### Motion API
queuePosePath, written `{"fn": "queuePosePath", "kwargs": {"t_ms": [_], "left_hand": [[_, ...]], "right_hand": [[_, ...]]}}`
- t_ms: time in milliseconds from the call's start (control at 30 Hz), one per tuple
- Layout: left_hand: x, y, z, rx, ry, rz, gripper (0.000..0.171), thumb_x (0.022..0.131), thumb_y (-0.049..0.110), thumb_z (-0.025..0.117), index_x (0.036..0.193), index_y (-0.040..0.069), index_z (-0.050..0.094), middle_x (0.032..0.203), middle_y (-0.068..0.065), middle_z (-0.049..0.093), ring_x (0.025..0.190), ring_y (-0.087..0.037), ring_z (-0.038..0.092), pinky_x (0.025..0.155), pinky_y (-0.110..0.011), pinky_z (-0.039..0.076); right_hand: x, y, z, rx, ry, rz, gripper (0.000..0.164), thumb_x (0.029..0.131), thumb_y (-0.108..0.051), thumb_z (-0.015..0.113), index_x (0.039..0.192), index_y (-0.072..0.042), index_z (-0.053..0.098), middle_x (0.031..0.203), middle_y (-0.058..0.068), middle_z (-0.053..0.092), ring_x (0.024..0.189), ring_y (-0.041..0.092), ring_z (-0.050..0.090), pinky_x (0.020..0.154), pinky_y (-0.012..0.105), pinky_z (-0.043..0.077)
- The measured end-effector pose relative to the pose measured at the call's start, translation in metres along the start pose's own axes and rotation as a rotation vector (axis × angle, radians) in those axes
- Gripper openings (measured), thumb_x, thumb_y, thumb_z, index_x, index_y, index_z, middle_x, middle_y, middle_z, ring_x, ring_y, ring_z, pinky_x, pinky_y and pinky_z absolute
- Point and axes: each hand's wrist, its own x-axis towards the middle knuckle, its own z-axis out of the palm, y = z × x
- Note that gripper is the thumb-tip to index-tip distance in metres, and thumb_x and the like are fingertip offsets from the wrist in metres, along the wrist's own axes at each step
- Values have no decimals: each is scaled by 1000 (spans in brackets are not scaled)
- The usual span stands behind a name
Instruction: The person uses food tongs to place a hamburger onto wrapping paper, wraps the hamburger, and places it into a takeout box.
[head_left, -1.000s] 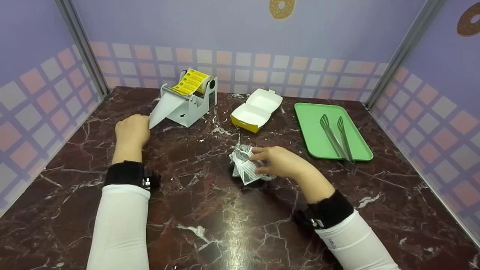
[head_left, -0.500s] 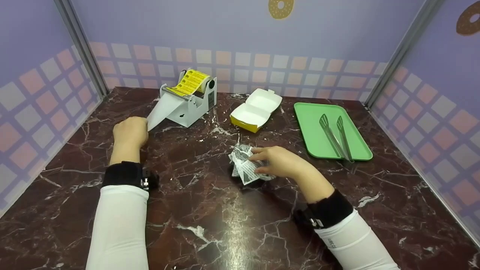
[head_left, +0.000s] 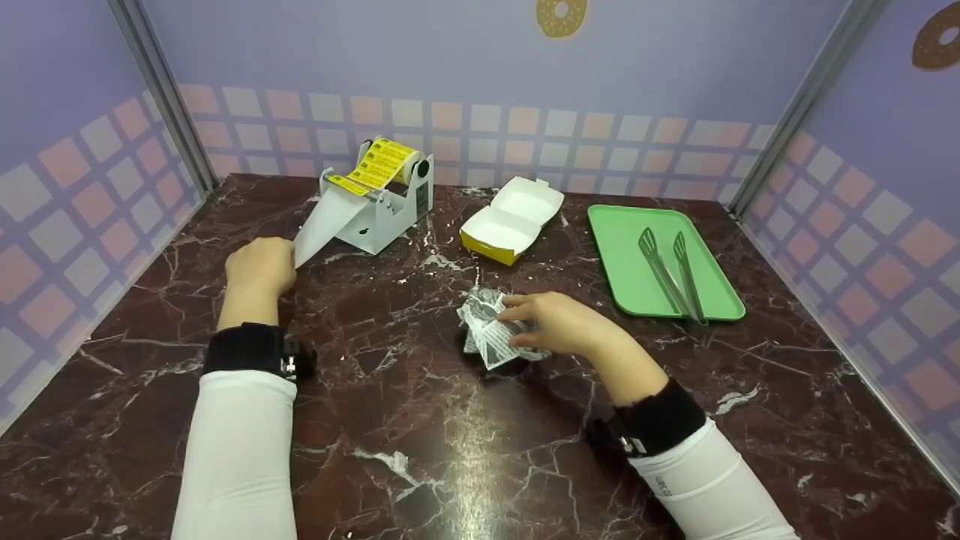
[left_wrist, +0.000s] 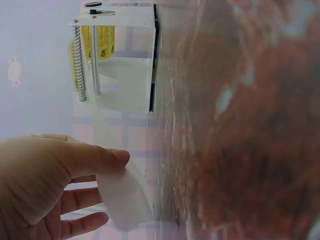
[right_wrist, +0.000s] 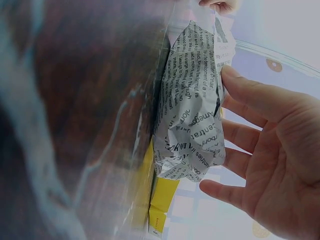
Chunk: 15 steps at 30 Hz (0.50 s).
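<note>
My left hand (head_left: 261, 266) pinches the end of a white backing strip (head_left: 324, 227), thumb on top of it in the left wrist view. The strip slopes down from a white label dispenser (head_left: 394, 221) carrying a roll of yellow labels (head_left: 384, 163). A yellow label lies over the bar at the dispenser's front. My right hand (head_left: 566, 324) rests its fingertips on a crumpled newsprint-patterned paper wrap (head_left: 486, 330) on the dark marble table. In the right wrist view the wrap (right_wrist: 187, 120) bulges, with its contents hidden; the fingers lie loosely extended along its top.
A yellow-and-white takeout box (head_left: 510, 221) stands open behind the wrap. To the right, a green tray (head_left: 622, 262) bears metal tongs (head_left: 667, 274). Tiled-pattern walls (head_left: 480, 120) enclose the back and both sides of the table.
My left hand has drawn the strip slightly toward me and left, and the yellow label has advanced over the dispenser's front bar. The right hand and paper wrap stay in place.
</note>
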Motion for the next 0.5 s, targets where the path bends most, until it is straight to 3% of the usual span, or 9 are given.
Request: {"fn": "queuePosePath", "kwargs": {"t_ms": [500], "left_hand": [[-1, 1, 1, -18, -62, -8, 20, 97, 1, 57, 112, -5, 69, 113, -32, 71, 103, -56, 68, 84, -73, 55]], "right_hand": [[0, 1, 0, -6, 8, 0, 48, 97, -29, 74, 141, -12, 68, 162, 14, 51, 143, 40, 57, 123, 52, 43]]}}
